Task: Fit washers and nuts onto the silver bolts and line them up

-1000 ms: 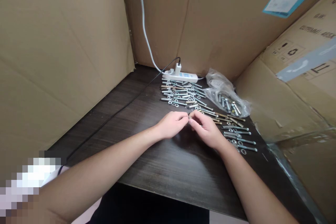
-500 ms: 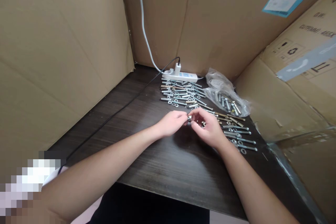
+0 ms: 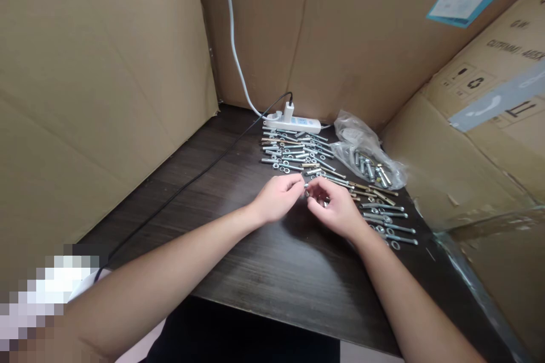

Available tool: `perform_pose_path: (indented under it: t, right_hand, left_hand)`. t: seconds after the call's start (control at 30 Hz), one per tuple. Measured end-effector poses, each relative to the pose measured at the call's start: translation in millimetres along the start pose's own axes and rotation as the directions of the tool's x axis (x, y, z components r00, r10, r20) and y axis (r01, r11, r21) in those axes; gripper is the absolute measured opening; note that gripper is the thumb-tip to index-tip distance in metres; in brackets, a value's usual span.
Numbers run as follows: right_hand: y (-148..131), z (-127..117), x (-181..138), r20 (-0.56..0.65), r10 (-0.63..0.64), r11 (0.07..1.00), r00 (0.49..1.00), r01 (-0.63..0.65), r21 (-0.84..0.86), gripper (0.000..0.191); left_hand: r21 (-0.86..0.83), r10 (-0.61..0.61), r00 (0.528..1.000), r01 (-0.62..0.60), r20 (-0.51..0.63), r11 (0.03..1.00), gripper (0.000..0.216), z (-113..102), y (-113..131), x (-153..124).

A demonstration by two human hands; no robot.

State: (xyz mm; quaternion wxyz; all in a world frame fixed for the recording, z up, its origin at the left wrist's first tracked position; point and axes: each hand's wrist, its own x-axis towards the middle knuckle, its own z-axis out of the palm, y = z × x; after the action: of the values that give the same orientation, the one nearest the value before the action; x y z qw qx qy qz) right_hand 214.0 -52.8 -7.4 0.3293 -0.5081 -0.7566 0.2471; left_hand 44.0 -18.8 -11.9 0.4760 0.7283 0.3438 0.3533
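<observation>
My left hand (image 3: 280, 195) and my right hand (image 3: 334, 204) meet above the dark table, fingertips almost touching. The left thumb and forefinger are closed on a small silvery metal piece (image 3: 305, 185), its tip showing between the hands. The right fingers are curled at a small shiny fastener part (image 3: 307, 193); its exact kind is too small to tell. More metal shows under the right palm, partly hidden. Rows of bolts (image 3: 293, 152), sleeves, nuts and washers lie behind the hands, and more long bolts (image 3: 385, 216) lie right of the right hand.
A white power strip (image 3: 313, 124) with a plug and black cable (image 3: 191, 181) lies at the back. Beside it is a clear plastic bag (image 3: 355, 133) holding several bolts. Cardboard walls (image 3: 106, 68) enclose the table (image 3: 255, 269) on the left, back and right.
The right fingers have loosened and shifted slightly at the small metal part, and the left hand has risen a little. The laid-out hardware has not moved.
</observation>
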Motion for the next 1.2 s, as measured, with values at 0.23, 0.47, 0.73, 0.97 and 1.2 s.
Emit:
perform_pose_path:
  t: [0.23, 0.47, 0.73, 0.97, 1.2]
  right_hand:
    - [2.9, 6.3, 0.9, 0.003, 0.054, 0.972, 0.999, -0.054, 0.228, 0.014]
    - [2.9, 4.8, 3.2, 0.002, 0.121, 0.897, 0.993, -0.110, 0.428, 0.012]
    - [0.7, 1.0, 4.8, 0.071, 0.213, 0.814, 0.974, -0.217, 0.538, 0.022]
    - [1.5, 2.3, 3.2, -0.069, 0.209, 0.834, 0.976, -0.141, 0.534, 0.012]
    - [7.8, 8.9, 2.2, -0.020, 0.189, 0.782, 0.982, -0.138, 0.608, 0.011]
  left_hand:
    - [-0.060, 0.057, 0.996, -0.053, 0.066, 0.997, 0.020, 0.8, 4.9, -3.7]
    - [-0.036, 0.053, 0.997, -0.051, 0.062, 0.998, 0.022, 2.7, 1.4, -3.3]
    - [-0.067, 0.016, 0.999, -0.013, 0.046, 0.998, 0.023, 2.3, 6.8, -3.1]
    - [0.131, -0.045, 0.999, 0.041, 0.025, 0.991, 0.024, 7.6, -8.7, -3.8]
    - [0.039, -0.041, 0.997, 0.038, 0.071, 0.999, 0.026, 10.6, -8.2, -3.4]
